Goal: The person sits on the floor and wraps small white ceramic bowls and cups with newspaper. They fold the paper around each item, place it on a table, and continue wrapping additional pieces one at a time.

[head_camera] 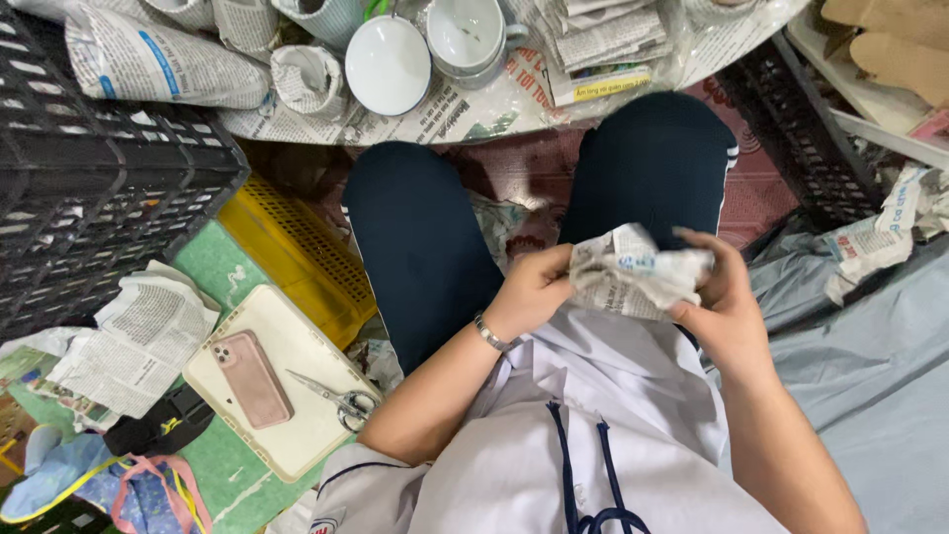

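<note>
Gripping a newspaper bundle (pixel 633 272) with both hands, left hand (pixel 529 292) and right hand (pixel 727 307) clenching its crumpled ends, likely handling soft outside, fragile within.

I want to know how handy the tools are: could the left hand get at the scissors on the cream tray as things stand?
Probably yes: the scissors lie uncovered beside the left forearm, but the left hand now grips the newspaper bundle.
</note>
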